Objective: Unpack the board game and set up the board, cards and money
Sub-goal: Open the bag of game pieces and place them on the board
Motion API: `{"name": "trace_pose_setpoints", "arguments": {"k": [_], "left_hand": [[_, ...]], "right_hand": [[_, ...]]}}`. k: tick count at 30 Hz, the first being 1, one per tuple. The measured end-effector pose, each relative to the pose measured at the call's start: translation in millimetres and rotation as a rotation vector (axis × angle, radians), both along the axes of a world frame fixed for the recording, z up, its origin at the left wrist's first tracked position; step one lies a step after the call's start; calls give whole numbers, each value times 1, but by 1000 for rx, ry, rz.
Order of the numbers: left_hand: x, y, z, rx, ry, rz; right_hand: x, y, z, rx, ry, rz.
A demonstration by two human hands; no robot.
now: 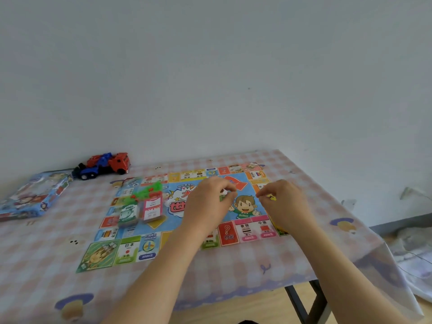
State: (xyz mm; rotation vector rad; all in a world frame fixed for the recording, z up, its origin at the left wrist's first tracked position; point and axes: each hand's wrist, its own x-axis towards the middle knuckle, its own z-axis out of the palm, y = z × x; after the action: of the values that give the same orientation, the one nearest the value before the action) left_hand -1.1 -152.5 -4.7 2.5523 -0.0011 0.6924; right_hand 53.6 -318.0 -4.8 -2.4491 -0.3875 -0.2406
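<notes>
Soft even daylight, wide-angle edge distortion

The game board (149, 249) lies open and flat in the middle of the frame. It is blue inside with a cartoon boy, and colored squares run round its edge. On its left part lie a green card pack (128, 215) and a pink card pack (151, 210), side by side. Bright green plastic bits (153, 187) sit just behind them. The blue game box (30, 197) lies flat at the far left.
</notes>
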Motion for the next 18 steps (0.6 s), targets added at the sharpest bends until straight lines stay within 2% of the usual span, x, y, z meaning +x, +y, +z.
{"name": "trace_pose_setpoints", "arguments": {"k": [8,15,18], "left_hand": [[-30,73,8,-27,-43,226],[-60,143,9,-156,-86,454],[-65,168,5,-214,-96,505]], "right_hand": [[-19,79,16,-87,-72,202],[-36,147,20,-44,-2,351],[-37,171,15,-52,37,347]]}}
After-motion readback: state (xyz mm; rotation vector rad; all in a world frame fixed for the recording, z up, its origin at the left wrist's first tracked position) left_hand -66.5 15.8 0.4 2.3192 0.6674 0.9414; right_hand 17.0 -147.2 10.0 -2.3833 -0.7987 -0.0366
